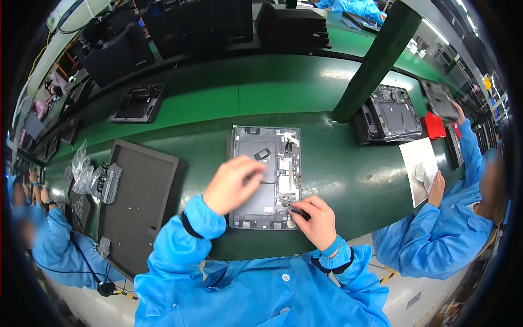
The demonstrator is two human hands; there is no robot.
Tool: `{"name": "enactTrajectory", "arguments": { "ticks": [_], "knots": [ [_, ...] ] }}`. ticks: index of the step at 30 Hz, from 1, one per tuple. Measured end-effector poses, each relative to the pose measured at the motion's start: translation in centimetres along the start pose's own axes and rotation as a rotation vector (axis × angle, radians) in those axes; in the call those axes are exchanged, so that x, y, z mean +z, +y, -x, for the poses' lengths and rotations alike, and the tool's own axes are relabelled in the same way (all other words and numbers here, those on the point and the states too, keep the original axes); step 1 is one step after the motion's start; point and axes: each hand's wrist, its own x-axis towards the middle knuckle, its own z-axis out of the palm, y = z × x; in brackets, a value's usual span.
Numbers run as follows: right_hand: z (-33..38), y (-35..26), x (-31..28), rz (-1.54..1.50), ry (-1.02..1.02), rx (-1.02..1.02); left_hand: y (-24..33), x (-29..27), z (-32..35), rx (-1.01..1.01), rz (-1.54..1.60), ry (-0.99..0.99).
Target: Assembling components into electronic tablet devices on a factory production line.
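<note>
An opened flat electronic device, like a tablet or laptop base [250, 204], lies on the green bench before me. A circuit board [286, 177] runs down its right side. My left hand [234, 184] hovers over its left half, fingers loosely curled and thumb apart, with nothing visible in them. Just beyond those fingers a small black rectangular part [262, 154] rests on the device. At the lower right of the board, my right hand [317, 222] pinches a short black tool [300, 213], its tip at the board; its exact kind is unclear.
A dark shallow tray [136, 180] stands at left, with bubble wrap [111, 182] on its edge. Device housings [395, 111] are stacked at right beside a green post [376, 65]. Another housing [137, 103] lies at far left. A co-worker [436, 229] at right lifts a dark part.
</note>
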Motion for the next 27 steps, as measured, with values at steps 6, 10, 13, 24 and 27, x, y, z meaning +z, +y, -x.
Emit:
{"name": "enactTrajectory", "arguments": {
  "ticks": [6,10,13,24,27],
  "knots": [
    [-0.5,0.3,1.3,-0.050,-0.031,0.011,1.3,2.5,4.3,-0.154,0.131,-0.067],
    [-0.6,0.8,1.3,-0.101,-0.064,-0.023,2.1,3.5,5.1,-0.178,0.097,-0.048],
    [-0.8,1.1,0.6,-0.115,-0.132,-0.063,2.0,5.1,5.1,-0.123,0.060,-0.058],
    [-0.8,1.7,0.7,-0.258,-0.159,-0.002,1.5,6.9,4.4,-0.194,0.166,-0.094],
    [-0.8,1.6,0.7,-0.246,-0.167,0.002,2.1,6.6,4.2,-0.277,0.213,-0.126]
  ]
}}
